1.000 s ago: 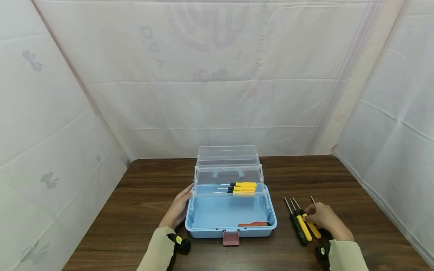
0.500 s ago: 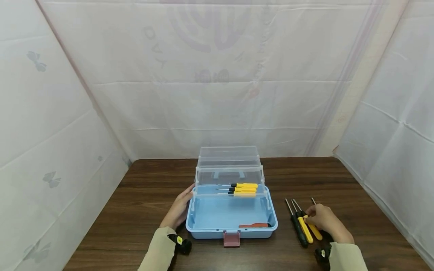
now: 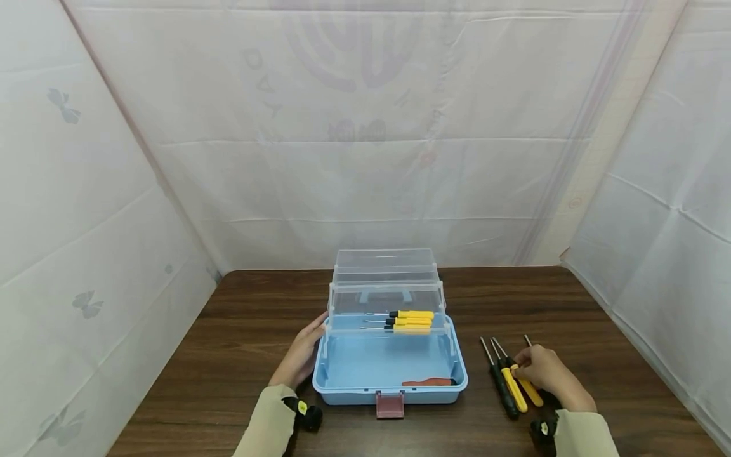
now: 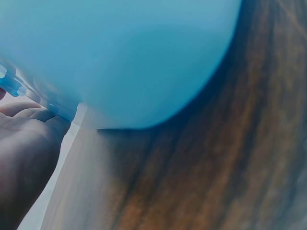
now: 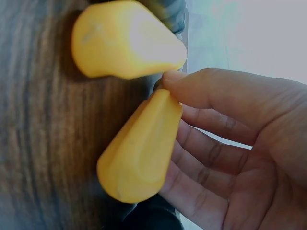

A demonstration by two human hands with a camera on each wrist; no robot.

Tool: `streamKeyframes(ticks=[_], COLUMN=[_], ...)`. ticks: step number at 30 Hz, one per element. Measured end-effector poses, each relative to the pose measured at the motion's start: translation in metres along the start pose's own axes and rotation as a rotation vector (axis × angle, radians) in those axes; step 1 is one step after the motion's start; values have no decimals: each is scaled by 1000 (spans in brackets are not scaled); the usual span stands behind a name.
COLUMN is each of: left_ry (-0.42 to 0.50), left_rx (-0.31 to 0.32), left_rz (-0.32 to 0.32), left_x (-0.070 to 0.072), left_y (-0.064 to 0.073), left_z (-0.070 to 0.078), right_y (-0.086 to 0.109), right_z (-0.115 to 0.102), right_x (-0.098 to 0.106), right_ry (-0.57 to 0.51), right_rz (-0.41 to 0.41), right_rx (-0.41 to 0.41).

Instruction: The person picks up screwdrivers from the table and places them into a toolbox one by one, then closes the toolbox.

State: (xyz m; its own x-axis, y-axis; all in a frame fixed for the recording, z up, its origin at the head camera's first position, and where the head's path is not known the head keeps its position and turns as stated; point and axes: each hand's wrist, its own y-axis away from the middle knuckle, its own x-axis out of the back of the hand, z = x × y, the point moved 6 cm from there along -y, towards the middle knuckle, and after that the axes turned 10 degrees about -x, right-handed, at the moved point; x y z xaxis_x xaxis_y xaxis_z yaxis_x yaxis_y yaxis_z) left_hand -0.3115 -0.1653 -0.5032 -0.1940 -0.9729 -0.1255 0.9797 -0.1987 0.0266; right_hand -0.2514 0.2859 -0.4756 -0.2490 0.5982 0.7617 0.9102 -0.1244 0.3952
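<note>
My left hand point(image 3: 298, 357) holds the left side of an open light-blue toolbox point(image 3: 342, 397); in the left wrist view its palm point(image 4: 29, 139) faces the blue wall, fingertips partly hidden. To the right of the box, my right hand point(image 3: 547, 371) pinches a yellow-handled screwdriver point(image 3: 531, 392) between thumb and fingers, still among the others. Its handle point(image 5: 139, 148) is close up in the right wrist view, beside another yellow screwdriver point(image 3: 516, 390). A black-handled screwdriver point(image 3: 504, 387) lies leftmost. Another metal shaft point(image 3: 527, 340) shows beyond the right hand, which hides its handle.
Several small yellow-and-black screwdrivers point(image 3: 412, 321) lie in the box's raised clear tray point(image 3: 348, 324). An orange-red handled tool point(image 3: 429, 382) lies on the box floor. A pink latch point(image 3: 390, 405) hangs at the front. The dark wooden table point(image 3: 228, 374) is bounded by white sheets point(image 3: 274, 178).
</note>
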Motion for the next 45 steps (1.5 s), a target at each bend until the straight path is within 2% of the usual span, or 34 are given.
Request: streamKeyframes(ticks=[21,33,45], left_ry=[21,20,22], left_rx=[-17,-20,-20], left_rz=[-21,-23,-27], left_x=[-3,-3,-2], left_y=[2,1,3], left_z=[4,4,4], right_y=[8,6,8], right_z=[-18,-26,-45], right_x=[13,21,29], right_ry=[29,30,58], right_rz=[68,87,90], right_rx=[78,116,178])
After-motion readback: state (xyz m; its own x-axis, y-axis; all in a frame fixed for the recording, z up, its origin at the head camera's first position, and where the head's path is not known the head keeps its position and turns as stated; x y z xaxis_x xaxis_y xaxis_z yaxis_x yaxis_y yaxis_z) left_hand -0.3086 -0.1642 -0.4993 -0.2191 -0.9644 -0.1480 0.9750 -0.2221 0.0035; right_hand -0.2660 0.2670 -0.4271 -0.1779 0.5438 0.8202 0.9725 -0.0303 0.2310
